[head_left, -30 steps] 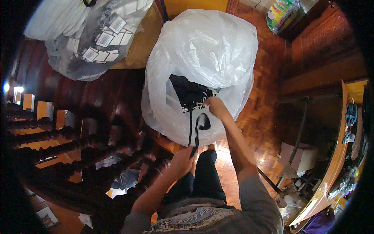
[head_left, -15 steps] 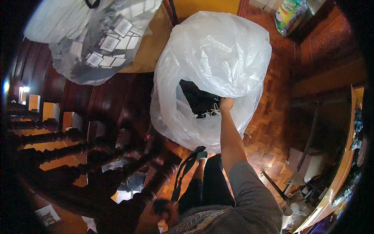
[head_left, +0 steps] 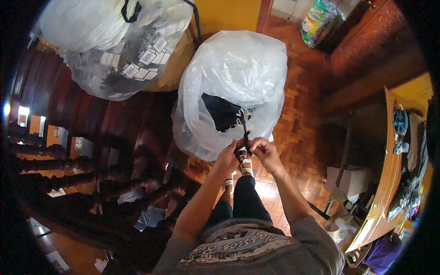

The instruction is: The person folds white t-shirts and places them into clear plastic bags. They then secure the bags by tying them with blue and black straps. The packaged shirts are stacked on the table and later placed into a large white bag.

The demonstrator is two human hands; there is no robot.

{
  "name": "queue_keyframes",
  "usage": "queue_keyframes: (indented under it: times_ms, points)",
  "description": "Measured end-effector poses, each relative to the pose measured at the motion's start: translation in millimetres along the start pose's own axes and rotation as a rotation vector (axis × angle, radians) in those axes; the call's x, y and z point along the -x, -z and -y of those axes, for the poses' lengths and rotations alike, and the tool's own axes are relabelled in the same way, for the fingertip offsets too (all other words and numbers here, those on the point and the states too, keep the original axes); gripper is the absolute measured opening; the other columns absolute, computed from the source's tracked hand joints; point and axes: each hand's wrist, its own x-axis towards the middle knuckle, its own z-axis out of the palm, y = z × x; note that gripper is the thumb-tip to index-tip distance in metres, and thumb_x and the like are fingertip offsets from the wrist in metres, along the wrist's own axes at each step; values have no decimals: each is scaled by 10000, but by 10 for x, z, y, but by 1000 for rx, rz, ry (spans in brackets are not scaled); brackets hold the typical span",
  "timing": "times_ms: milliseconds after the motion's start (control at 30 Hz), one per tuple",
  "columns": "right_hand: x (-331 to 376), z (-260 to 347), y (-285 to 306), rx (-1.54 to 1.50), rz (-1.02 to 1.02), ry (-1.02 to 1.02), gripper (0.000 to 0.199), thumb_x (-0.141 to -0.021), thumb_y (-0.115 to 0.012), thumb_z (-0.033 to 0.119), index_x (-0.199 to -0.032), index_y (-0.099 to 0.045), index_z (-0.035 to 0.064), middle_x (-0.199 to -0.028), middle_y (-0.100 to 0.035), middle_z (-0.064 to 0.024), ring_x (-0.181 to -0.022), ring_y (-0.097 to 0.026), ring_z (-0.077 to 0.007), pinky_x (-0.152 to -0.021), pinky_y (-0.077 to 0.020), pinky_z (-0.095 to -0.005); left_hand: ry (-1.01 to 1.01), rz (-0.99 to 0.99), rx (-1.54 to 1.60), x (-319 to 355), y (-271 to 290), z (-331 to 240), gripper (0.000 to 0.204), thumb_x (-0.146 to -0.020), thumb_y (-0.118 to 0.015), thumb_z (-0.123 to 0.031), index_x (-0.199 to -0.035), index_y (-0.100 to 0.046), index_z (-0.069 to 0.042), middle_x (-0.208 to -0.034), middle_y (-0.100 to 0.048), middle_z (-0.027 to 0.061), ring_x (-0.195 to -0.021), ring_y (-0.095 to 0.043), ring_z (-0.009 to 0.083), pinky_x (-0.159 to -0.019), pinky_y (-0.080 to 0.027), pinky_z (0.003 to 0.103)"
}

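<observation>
A big clear plastic bag (head_left: pixel 238 73) stands open on the parquet floor in front of me, with dark items (head_left: pixel 222 112) and pale cords inside. My left hand (head_left: pixel 228 156) and my right hand (head_left: pixel 262 150) meet just below the bag's opening. Both pinch a thin black strap (head_left: pixel 245 140) that runs up toward the bag's mouth. My legs in dark trousers and sandals are directly under the hands.
A second clear bag (head_left: pixel 123 46) full of small tagged packets rests at the upper left. A dark wooden stair railing (head_left: pixel 68 183) fills the left. A wooden table edge (head_left: pixel 389 183) with clutter lies at the right, cardboard pieces (head_left: pixel 343 181) beside it, a colourful sack (head_left: pixel 317 20) at the top.
My left hand came up from low by my body to join the right hand. Both hands now hold the black strap together at the bag's opening.
</observation>
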Motion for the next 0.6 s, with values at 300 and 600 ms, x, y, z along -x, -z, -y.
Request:
queue_keyframes:
  times_ms: [300, 600]
  points:
    - [964, 448, -317, 281, -248, 74, 211, -768, -495, -31, -964, -467, 44, -792, -492, -21, -704, -492, -96, -624, -406, -212, -155, 205, -59, 111, -728, -322, 204, -799, -476, -306, -818, -475, -104, -699, -529, 36, -875, -502, 233, -769, -380, 360]
    - [2704, 740, -209, 208, -651, -131, 256, -830, -428, 48, -1086, -417, 57, -616, -410, 9, -544, -380, -51, -499, -356, -171, 152, 538, 29, 277, -1844, 110, 200, -819, -460, -278, -870, -468, -85, -835, -555, 95, -873, -525, 271, -790, -403, 424]
